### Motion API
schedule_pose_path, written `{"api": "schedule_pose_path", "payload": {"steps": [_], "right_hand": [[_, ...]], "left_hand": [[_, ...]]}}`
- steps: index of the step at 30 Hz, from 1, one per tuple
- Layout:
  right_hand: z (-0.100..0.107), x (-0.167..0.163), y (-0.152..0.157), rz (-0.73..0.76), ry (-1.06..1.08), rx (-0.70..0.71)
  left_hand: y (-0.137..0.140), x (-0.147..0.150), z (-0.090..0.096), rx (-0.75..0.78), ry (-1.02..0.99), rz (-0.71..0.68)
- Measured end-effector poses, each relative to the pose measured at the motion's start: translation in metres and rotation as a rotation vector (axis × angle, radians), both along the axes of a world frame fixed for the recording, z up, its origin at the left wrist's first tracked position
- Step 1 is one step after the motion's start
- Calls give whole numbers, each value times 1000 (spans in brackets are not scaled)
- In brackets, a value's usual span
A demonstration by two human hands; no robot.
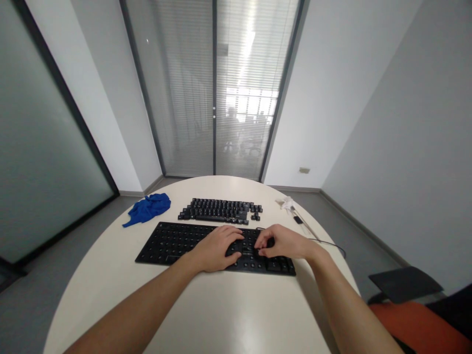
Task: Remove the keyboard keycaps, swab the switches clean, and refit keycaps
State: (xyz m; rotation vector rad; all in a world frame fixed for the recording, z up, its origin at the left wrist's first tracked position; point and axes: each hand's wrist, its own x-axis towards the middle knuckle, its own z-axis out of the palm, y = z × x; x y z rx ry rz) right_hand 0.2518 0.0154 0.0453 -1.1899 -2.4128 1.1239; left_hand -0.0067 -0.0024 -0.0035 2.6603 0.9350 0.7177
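Note:
A black keyboard (173,241) lies flat on the table, most of its left part stripped of keycaps, with keycaps still in place at its right end. My left hand (217,248) rests on the middle of the keyboard, fingers and thumb apart, holding nothing I can see. Over the right-hand section my right hand (278,242) is bent into a pinch, thumb and fingertips close together at the keys. Whatever sits between those fingertips is hidden. Just behind the keyboard, loose black keycaps (217,210) are laid out in rows.
A crumpled blue cloth (149,207) lies at the left of the round white table (206,314). At the right are a white crumpled piece (285,202), a thin stick (306,222) and a black cable (332,243). An orange-seated chair (416,324) stands at the right.

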Motion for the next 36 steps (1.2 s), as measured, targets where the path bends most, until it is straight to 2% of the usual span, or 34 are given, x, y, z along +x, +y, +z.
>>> {"api": "schedule_pose_path", "payload": {"steps": [8,15,29,36], "right_hand": [[8,-6,-8,21,-144,29],[6,-6,-8,39,-144,-42],[7,-5,-8,28,-172,-53],[7,-4,-8,13,-180,-50]], "left_hand": [[0,1,0,5,0,3],[0,1,2,7,7,-2],[0,1,1,2,1,9],[0,2,1,46,37,32]]}}
